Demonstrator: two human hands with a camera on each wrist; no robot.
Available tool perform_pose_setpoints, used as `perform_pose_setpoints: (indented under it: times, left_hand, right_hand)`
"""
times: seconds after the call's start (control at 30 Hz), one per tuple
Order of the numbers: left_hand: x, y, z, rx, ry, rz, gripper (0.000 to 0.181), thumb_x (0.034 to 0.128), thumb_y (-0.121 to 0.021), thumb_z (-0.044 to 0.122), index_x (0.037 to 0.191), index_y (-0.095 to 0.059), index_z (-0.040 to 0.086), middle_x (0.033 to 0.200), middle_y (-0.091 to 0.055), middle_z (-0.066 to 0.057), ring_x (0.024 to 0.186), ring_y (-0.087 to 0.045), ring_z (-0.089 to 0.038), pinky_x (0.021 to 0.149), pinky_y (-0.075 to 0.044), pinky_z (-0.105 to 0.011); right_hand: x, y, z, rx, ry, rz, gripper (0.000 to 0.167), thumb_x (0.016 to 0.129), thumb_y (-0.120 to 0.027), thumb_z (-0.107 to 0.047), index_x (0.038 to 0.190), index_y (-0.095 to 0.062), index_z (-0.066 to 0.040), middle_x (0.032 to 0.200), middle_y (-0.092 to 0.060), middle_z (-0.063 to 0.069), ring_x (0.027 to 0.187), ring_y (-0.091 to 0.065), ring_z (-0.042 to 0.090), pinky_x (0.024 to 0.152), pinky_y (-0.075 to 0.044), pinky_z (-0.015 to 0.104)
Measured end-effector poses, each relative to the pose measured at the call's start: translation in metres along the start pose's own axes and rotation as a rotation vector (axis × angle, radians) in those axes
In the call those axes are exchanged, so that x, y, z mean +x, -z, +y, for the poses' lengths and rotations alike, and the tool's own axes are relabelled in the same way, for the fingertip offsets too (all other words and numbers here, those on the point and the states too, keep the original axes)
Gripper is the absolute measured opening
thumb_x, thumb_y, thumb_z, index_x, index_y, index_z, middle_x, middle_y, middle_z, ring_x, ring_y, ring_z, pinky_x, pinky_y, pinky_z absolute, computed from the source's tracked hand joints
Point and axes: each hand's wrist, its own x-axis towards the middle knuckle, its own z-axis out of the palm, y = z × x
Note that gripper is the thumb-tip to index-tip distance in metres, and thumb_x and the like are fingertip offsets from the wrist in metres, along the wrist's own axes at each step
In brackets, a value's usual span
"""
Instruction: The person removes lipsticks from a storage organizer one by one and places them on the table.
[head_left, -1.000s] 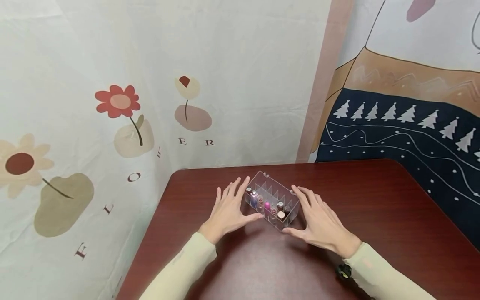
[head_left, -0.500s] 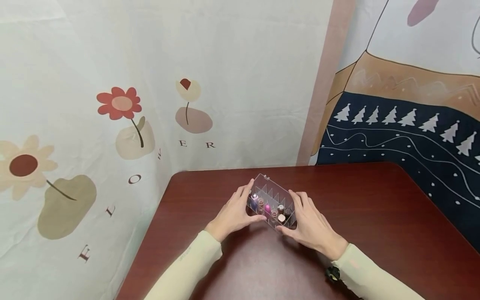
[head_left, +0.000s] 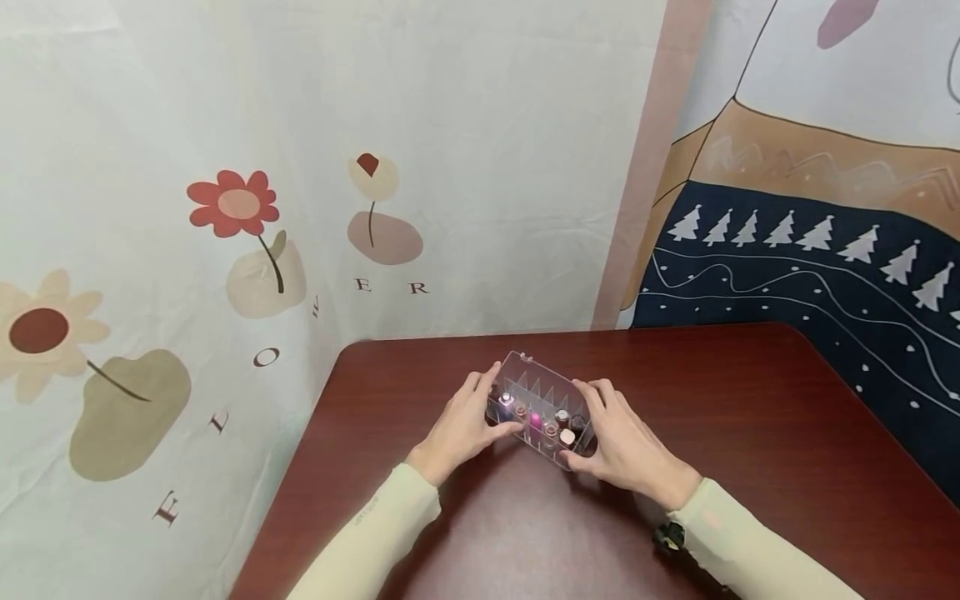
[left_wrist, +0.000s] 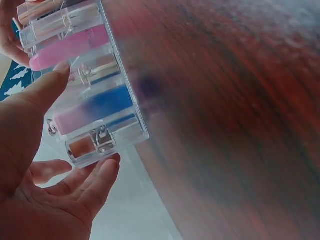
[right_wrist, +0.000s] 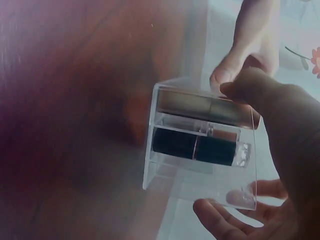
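A clear plastic lipstick organizer [head_left: 543,396] lies slantwise between the two hands. Several lipsticks stand in its divided slots: a pink lipstick [left_wrist: 75,47], a blue and pink one [left_wrist: 112,102] and a black lipstick [right_wrist: 195,147] among them. My left hand [head_left: 459,425] grips the organizer's left end, its thumb across the near side and its fingers along the end wall. At the other end my right hand [head_left: 630,437] holds it, thumb in front and fingers behind. Whether the base touches the table cannot be told. Both palms are turned inward.
The dark red wooden table [head_left: 480,542] spreads around the organizer. Behind it hangs a pale flower-printed cloth [head_left: 487,167], with a dark cloth with white trees [head_left: 795,250] at the right. A dark wrist device [head_left: 669,537] sits under the right cuff.
Both hands have closed in on the organizer's ends; the right hand came leftward from its looser stance. The organizer has shifted slightly toward me.
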Motion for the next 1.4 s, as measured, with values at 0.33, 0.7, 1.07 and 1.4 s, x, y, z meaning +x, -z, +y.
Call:
perform_pose_setpoints:
  times: [0.33,0.7,1.07,1.4]
  left_hand:
    - [-0.004,0.0,-0.002,0.013,-0.024,0.018,0.113,0.0903,-0.104,0.038,0.18,-0.041,0.009,0.127,-0.065,-0.013,0.093,-0.06,-0.022,0.095,-0.065,-0.047]
    - [-0.009,0.0,0.005,0.017,0.008,-0.017,0.122,0.0905,-0.104,0.035,0.183,-0.031,0.007,0.139,-0.068,-0.019,0.09,-0.068,-0.021,0.105,-0.069,-0.051]
    - [-0.019,-0.002,0.016,-0.053,0.015,0.027,0.115,0.0859,-0.108,0.024,0.174,-0.038,0.0,0.122,-0.068,-0.014,0.084,-0.073,-0.012,0.087,-0.07,-0.036]
    - [-0.027,-0.008,0.026,-0.033,0.019,0.065,0.114,0.084,-0.109,0.027,0.17,-0.04,0.0,0.121,-0.067,-0.016,0.088,-0.069,-0.016,0.089,-0.07,-0.04]
  right_hand:
    - [0.007,0.012,0.021,0.053,0.067,-0.061,0.109,0.079,-0.103,-0.027,0.171,-0.048,-0.004,0.146,-0.061,0.017,0.124,-0.067,0.031,0.105,-0.064,0.052]
    - [0.019,0.027,0.042,0.142,0.064,-0.197,0.113,0.081,-0.1,-0.013,0.178,-0.044,-0.014,0.162,-0.055,0.013,0.122,-0.068,0.022,0.095,-0.063,0.036]
    - [0.029,0.029,0.058,0.207,0.101,-0.278,0.116,0.082,-0.096,-0.009,0.182,-0.039,-0.018,0.174,-0.048,0.014,0.138,-0.063,0.027,0.11,-0.065,0.047]
    - [0.028,0.029,0.069,0.236,0.086,-0.28,0.11,0.087,-0.105,-0.025,0.18,-0.045,-0.019,0.178,-0.051,0.011,0.154,-0.062,0.035,0.124,-0.058,0.062]
